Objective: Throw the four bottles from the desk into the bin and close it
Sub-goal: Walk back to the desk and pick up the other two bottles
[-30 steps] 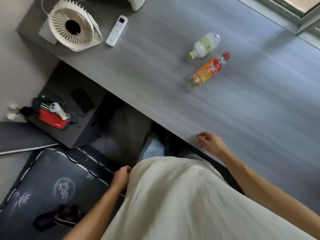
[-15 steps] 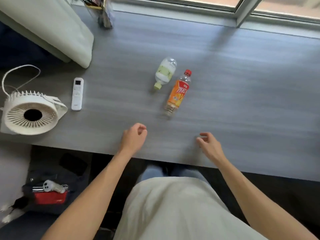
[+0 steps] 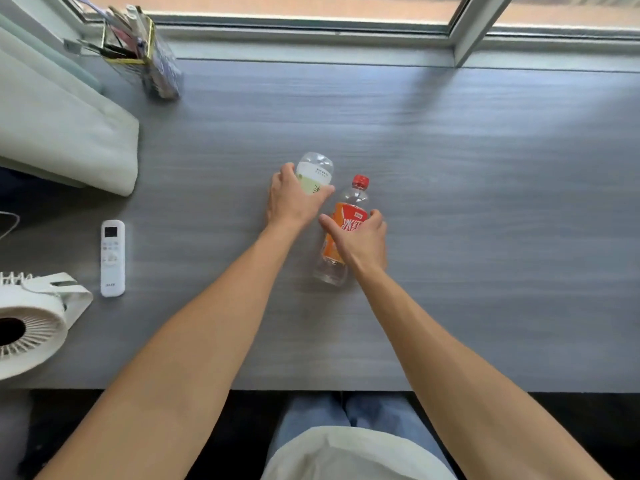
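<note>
Two bottles lie on the grey desk (image 3: 485, 202). The clear bottle with a pale green label (image 3: 317, 171) lies at the middle, its neck hidden under my left hand (image 3: 292, 199), whose fingers wrap around it. Just to the right lies the orange-labelled bottle with a red cap (image 3: 346, 216), cap pointing away from me. My right hand (image 3: 360, 240) is closed around its middle. Both bottles still rest on the desk. No bin is in view.
A white remote (image 3: 112, 258) and a white desk fan (image 3: 31, 323) sit at the left. A folded pale cushion (image 3: 62, 133) and a pen holder (image 3: 138, 50) are at the back left. The window frame (image 3: 467, 32) runs along the back edge.
The view swung from the floor beside the desk up to the desktop. Both hands reached forward from the near edge and closed on the two bottles.
</note>
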Available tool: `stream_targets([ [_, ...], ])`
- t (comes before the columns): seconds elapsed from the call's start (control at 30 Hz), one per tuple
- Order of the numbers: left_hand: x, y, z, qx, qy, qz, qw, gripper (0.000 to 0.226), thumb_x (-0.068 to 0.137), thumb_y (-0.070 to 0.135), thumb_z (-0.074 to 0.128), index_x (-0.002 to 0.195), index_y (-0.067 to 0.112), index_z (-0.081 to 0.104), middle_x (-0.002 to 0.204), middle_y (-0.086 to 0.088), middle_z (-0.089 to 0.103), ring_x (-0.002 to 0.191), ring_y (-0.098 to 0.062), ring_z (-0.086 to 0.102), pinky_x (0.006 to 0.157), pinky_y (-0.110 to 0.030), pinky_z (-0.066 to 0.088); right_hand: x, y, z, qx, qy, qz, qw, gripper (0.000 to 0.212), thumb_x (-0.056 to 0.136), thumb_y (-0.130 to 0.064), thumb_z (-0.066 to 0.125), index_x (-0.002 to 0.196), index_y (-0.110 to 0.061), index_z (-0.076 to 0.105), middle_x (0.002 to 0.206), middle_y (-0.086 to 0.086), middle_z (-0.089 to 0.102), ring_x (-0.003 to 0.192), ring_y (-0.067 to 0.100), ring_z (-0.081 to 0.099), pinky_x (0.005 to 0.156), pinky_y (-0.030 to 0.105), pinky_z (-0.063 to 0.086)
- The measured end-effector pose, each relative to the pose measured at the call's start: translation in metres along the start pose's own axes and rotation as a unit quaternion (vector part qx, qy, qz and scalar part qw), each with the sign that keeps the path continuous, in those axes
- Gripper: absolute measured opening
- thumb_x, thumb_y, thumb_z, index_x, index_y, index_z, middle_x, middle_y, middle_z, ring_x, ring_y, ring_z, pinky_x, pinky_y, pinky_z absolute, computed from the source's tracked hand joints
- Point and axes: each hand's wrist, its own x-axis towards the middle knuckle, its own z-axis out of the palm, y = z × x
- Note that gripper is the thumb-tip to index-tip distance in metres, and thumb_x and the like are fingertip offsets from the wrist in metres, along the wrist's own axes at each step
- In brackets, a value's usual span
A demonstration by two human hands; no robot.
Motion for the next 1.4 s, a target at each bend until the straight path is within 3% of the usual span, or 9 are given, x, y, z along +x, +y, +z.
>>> stream_targets([
  [0.2,0.013,-0.004,0.020,0.023,0.025,-0.001,0.999,0.087,0.069,0.056,0.081,0.137,0.012,0.049,0.133,-0.012,0.055,0.127,-0.034,0.054,0.099,-0.043,0.049,0.010,0.012,0.016,-0.042,0.033,-0.013,0.998,0.104,0.058,-0.068,0.074,0.139,-0.014,0.037,0.131,0.008,0.053,0.118,0.032,0.058,0.090,0.046,0.050],
  [0.3,0.005,-0.011,0.017,0.017,0.020,-0.006,1.000,0.083,0.068,0.051,0.082,0.135,0.013,0.050,0.130,-0.013,0.057,0.124,-0.035,0.056,0.098,-0.041,0.049,0.013,0.018,0.008,-0.042,0.010,-0.015,0.999,0.088,0.062,-0.057,0.074,0.131,-0.014,0.042,0.120,0.009,0.058,0.109,0.032,0.062,0.082,0.040,0.048],
  [0.5,-0.061,-0.044,0.005,0.033,-0.041,-0.007,0.999,0.072,0.067,0.046,0.081,0.125,0.016,0.051,0.123,-0.008,0.063,0.116,-0.034,0.061,0.085,-0.036,0.047,-0.001,0.050,-0.035,-0.039,-0.050,-0.031,0.998,0.072,0.067,-0.044,0.070,0.130,-0.021,0.043,0.105,0.007,0.069,0.095,0.030,0.065,0.083,0.041,0.056],
  [0.67,-0.140,-0.084,0.005,0.047,-0.103,-0.052,0.992,0.067,0.067,0.049,0.077,0.121,0.023,0.047,0.106,0.005,0.057,0.100,-0.026,0.057,0.074,-0.032,0.040,-0.033,0.103,-0.078,-0.025,-0.104,-0.036,0.994,0.066,0.066,-0.037,0.070,0.125,-0.027,0.043,0.090,-0.003,0.066,0.073,0.012,0.064,0.041,0.015,0.044],
  [0.83,-0.212,-0.122,0.008,0.070,-0.147,-0.110,0.981,0.069,0.068,0.050,0.075,0.124,0.023,0.047,0.106,0.007,0.055,0.096,-0.022,0.053,0.075,-0.033,0.042,-0.061,0.163,-0.110,-0.058,-0.125,-0.026,0.990,0.069,0.066,-0.038,0.071,0.127,-0.026,0.042,0.092,-0.004,0.065,0.077,0.011,0.064,0.047,0.021,0.048],
  [0.97,-0.248,-0.145,0.008,0.085,-0.180,-0.133,0.971,0.068,0.065,0.051,0.073,0.123,0.025,0.046,0.110,0.004,0.062,0.101,-0.025,0.059,0.074,-0.037,0.048,-0.084,0.213,-0.126,-0.070,-0.136,-0.022,0.988,0.067,0.071,-0.037,0.074,0.129,-0.025,0.042,0.095,-0.006,0.065,0.080,0.010,0.064,0.063,0.029,0.055],
  [1.07,-0.257,-0.158,0.005,0.113,-0.200,-0.134,0.964,0.068,0.066,0.051,0.072,0.124,0.025,0.047,0.110,0.004,0.062,0.099,-0.024,0.059,0.072,-0.037,0.048,-0.100,0.240,-0.130,-0.067,-0.122,-0.004,0.990,0.074,0.074,-0.046,0.080,0.133,-0.027,0.040,0.104,-0.008,0.063,0.087,0.008,0.063,0.074,0.028,0.056],
  [1.2,-0.252,-0.163,-0.002,0.153,-0.244,-0.106,0.952,0.062,0.063,0.054,0.070,0.116,0.031,0.046,0.108,0.006,0.062,0.097,-0.021,0.061,0.067,-0.035,0.046,-0.121,0.259,-0.132,-0.034,-0.091,0.021,0.995,0.083,0.070,-0.061,0.079,0.135,-0.029,0.038,0.108,-0.009,0.060,0.088,0.007,0.063,0.075,0.028,0.057],
  [1.4,-0.236,-0.145,-0.004,0.212,-0.315,-0.010,0.925,0.058,0.061,0.055,0.072,0.111,0.034,0.049,0.100,0.013,0.065,0.088,-0.004,0.062,0.063,-0.030,0.049,-0.177,0.308,-0.120,0.053,-0.024,0.123,0.991,0.074,0.066,-0.060,0.077,0.126,-0.037,0.040,0.099,-0.011,0.065,0.081,0.012,0.068,0.074,0.040,0.063],
])
